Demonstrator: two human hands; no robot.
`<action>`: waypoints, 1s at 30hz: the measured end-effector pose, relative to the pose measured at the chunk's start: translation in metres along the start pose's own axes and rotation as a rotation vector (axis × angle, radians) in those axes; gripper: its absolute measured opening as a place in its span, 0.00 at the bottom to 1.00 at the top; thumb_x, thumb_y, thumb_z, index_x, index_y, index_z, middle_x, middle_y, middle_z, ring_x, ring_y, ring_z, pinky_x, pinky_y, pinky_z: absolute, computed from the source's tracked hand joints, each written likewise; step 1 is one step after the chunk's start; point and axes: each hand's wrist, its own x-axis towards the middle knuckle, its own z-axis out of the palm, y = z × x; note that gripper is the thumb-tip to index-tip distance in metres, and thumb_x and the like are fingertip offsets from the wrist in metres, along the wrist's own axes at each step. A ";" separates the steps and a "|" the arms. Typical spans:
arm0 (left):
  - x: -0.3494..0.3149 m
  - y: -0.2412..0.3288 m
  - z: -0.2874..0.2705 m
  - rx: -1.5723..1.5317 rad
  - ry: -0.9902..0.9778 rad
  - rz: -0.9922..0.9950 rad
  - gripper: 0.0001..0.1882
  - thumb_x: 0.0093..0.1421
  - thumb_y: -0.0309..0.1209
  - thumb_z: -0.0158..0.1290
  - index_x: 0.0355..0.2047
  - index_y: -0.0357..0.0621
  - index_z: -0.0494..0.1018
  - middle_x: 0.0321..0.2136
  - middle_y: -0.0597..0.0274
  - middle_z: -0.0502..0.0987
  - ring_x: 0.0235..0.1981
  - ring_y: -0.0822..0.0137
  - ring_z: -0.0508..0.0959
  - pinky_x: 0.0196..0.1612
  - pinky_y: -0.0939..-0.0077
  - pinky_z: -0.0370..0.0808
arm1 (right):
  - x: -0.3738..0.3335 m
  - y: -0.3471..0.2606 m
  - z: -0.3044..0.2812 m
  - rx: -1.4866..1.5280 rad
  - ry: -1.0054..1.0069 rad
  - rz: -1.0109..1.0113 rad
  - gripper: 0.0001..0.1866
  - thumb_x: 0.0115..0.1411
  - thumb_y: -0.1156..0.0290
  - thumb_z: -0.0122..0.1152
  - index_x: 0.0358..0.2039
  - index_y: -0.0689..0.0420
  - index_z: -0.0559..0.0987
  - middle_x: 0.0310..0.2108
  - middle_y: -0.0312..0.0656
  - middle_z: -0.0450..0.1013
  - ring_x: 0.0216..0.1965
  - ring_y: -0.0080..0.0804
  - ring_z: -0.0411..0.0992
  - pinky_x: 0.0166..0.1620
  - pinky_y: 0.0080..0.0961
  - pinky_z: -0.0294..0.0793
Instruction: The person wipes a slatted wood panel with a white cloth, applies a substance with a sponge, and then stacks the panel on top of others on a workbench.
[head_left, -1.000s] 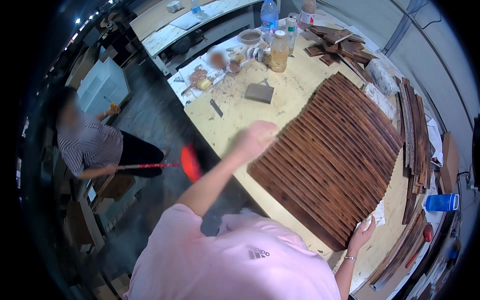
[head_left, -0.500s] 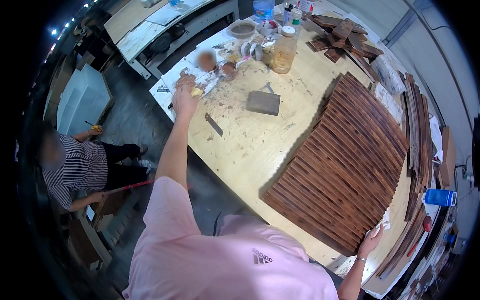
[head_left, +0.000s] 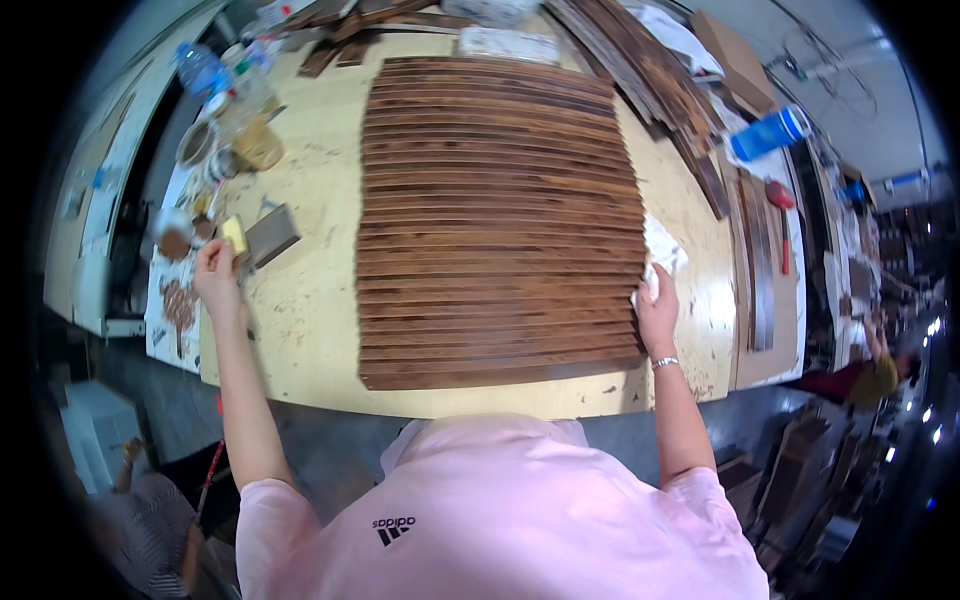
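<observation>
My left hand (head_left: 217, 270) is closed, pinching a small yellow rectangular piece (head_left: 234, 235) whose kind I cannot make out. It is held up near a grey-brown flat block (head_left: 272, 236) on the left of the table. My right hand (head_left: 657, 312) grips a crumpled white cloth (head_left: 662, 250) at the right edge of a large set of dark brown wooden slats (head_left: 500, 220). The slats lie side by side across the middle of the table. Left of my left hand, brown paste (head_left: 180, 303) is smeared on a white sheet.
A cloudy jar (head_left: 257, 145), a clear blue bottle (head_left: 200, 70) and a round bowl (head_left: 196, 144) stand at the far left. Loose wood strips (head_left: 640, 60) lie at the far right, near a blue container (head_left: 768, 134) and a red-handled tool (head_left: 782, 210). Another person (head_left: 150, 530) is at lower left.
The view has swung right. My left hand has lifted away from the brown paste with the yellow piece. My right hand has gone from the slats' near corner farther up their right edge.
</observation>
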 end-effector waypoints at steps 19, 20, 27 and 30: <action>-0.295 0.130 0.428 0.373 -0.987 1.042 0.17 0.50 0.22 0.63 0.42 0.43 0.78 0.41 0.57 0.76 0.44 0.53 0.75 0.47 0.63 0.76 | 0.025 0.009 -0.020 0.138 -0.192 0.094 0.34 0.54 0.53 0.71 0.57 0.60 0.75 0.49 0.49 0.75 0.51 0.49 0.73 0.52 0.39 0.73; -0.301 0.129 0.436 0.375 -1.016 1.076 0.15 0.50 0.23 0.63 0.40 0.43 0.78 0.41 0.56 0.76 0.44 0.52 0.75 0.47 0.62 0.76 | 0.023 0.008 -0.021 0.152 -0.189 0.093 0.34 0.54 0.54 0.72 0.56 0.61 0.76 0.48 0.49 0.75 0.51 0.49 0.73 0.53 0.39 0.73; -0.306 0.134 0.442 0.646 -1.016 1.247 0.21 0.43 0.15 0.58 0.39 0.45 0.79 0.40 0.56 0.74 0.43 0.53 0.74 0.45 0.63 0.76 | 0.022 0.016 -0.018 0.198 -0.132 0.041 0.31 0.52 0.56 0.72 0.54 0.56 0.77 0.44 0.44 0.75 0.47 0.45 0.73 0.49 0.39 0.74; -0.312 0.143 0.441 0.599 -0.977 1.184 0.21 0.45 0.16 0.60 0.41 0.47 0.79 0.42 0.55 0.74 0.43 0.53 0.74 0.45 0.62 0.77 | 0.022 0.020 -0.018 0.231 -0.131 0.036 0.30 0.51 0.56 0.72 0.53 0.56 0.78 0.43 0.43 0.75 0.47 0.44 0.72 0.49 0.38 0.74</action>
